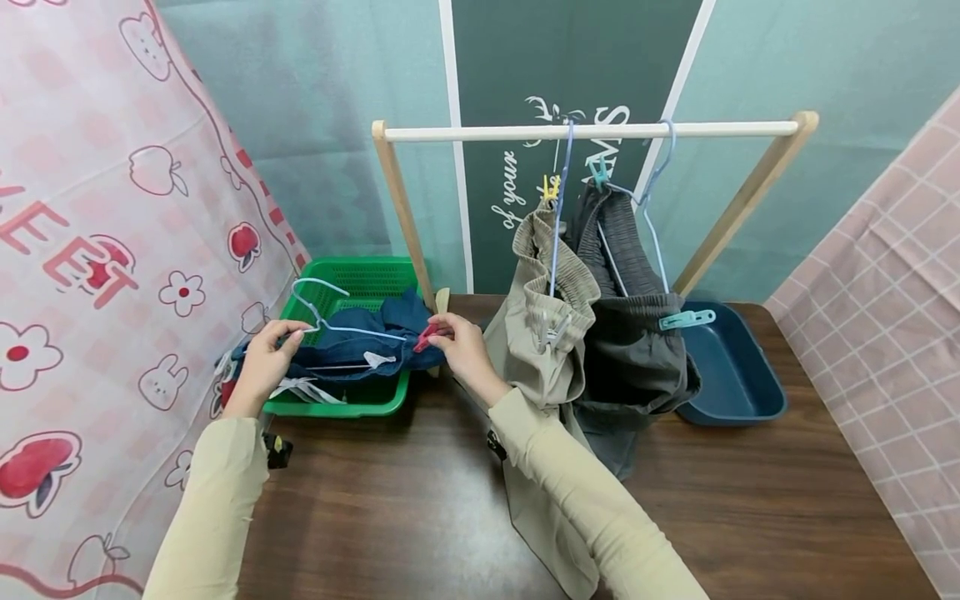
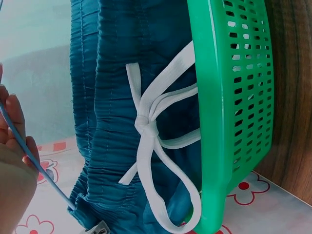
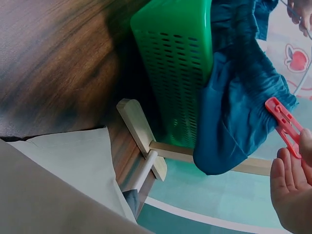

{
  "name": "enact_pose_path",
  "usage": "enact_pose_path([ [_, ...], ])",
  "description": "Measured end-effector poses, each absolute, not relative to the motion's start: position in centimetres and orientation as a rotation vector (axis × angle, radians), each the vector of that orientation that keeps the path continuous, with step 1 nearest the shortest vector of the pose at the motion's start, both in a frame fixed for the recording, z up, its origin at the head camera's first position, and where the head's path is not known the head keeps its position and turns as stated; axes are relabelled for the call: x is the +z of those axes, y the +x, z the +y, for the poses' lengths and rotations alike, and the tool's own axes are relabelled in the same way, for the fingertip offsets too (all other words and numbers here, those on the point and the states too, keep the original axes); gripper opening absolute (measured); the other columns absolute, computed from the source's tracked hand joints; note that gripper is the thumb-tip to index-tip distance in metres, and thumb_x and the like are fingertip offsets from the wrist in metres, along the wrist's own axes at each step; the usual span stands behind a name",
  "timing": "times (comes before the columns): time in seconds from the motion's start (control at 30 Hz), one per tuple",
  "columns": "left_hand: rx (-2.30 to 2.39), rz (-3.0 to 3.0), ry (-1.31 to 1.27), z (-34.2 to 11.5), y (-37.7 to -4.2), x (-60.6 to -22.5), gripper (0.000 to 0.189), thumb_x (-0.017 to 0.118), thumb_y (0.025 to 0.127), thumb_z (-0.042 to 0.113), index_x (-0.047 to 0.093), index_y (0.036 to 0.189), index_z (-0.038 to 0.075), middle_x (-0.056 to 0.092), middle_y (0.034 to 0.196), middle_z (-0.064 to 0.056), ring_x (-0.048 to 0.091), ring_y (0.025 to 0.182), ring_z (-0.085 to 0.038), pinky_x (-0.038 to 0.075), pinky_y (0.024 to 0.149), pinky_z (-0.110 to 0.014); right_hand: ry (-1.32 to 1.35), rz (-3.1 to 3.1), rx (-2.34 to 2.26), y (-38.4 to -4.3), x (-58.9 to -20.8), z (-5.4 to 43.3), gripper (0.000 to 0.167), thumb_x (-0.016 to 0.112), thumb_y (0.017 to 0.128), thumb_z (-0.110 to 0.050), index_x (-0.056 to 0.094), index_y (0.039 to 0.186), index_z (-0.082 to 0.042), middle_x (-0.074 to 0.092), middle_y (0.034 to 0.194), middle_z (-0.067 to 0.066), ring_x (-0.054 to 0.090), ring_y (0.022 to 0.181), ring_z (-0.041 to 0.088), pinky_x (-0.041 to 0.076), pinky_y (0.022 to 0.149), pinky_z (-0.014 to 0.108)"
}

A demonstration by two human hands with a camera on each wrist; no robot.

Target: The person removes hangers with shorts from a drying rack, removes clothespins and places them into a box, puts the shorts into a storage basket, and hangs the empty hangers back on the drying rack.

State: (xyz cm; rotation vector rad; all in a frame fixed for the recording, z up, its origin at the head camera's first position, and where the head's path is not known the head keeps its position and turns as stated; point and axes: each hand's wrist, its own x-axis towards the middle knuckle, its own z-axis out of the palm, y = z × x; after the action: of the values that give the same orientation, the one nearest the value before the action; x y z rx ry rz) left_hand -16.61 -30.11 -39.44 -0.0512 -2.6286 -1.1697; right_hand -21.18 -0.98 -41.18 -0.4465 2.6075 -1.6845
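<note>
My left hand (image 1: 266, 362) holds one arm of a light blue hanger (image 1: 360, 332) at the left. The hanger runs along the elastic waistband of dark blue pants (image 2: 112, 122), which are gathered over the green basket (image 1: 386, 408). A white drawstring (image 2: 146, 127) is tied in a bow at their front. With thumb and fingers, my right hand (image 1: 468, 354) pinches a red clothespin (image 3: 283, 124), whose tip is at the right end of the waistband. The lower part of the pants is hidden inside the basket.
Beige pants (image 1: 543, 375) and dark grey pants (image 1: 630, 358) hang by clothespins on hangers from the white rack bar (image 1: 480, 133), close to my right forearm. Behind them stands a dark blue bin (image 1: 735, 371). A wooden rack leg (image 1: 405, 217) rises beside the basket.
</note>
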Motion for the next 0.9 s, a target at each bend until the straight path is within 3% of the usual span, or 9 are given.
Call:
enact_pose_path([
  [0.4,-1.121,-2.640,-0.021,-30.0,-16.3,-39.2,0.030,0.051,0.099,0.020,0.065,0.115,-0.001,0.058,0.108,-0.017,0.040,0.079,0.008,0.034,0.073,-0.020,-0.352,2.728,-1.726,-20.8,-42.1,-1.2,0.017,0.065,0.088,-0.010,0.068,0.104,-0.004,0.071,0.099,0.014,0.067,0.091,0.025,0.053,0.078,0.033],
  [0.73,-1.135,-2.631,0.012,-30.2,-16.3,-39.6,0.035,0.050,0.100,0.026,0.064,0.117,-0.001,0.059,0.115,-0.019,0.040,0.085,0.015,0.035,0.078,-0.017,-0.369,2.837,-1.783,-20.6,-42.0,-1.5,0.017,0.065,0.088,-0.013,0.068,0.103,-0.006,0.069,0.099,0.011,0.064,0.085,0.024,0.051,0.073,0.032],
  [0.9,-1.106,-2.638,0.040,-30.1,-16.3,-39.6,0.036,0.050,0.100,0.028,0.065,0.115,-0.001,0.059,0.111,-0.017,0.039,0.084,0.014,0.035,0.077,-0.018,-0.356,2.804,-1.846,-20.4,-42.1,-1.6,0.016,0.064,0.088,-0.009,0.067,0.103,-0.003,0.068,0.100,0.013,0.066,0.090,0.026,0.054,0.078,0.036],
])
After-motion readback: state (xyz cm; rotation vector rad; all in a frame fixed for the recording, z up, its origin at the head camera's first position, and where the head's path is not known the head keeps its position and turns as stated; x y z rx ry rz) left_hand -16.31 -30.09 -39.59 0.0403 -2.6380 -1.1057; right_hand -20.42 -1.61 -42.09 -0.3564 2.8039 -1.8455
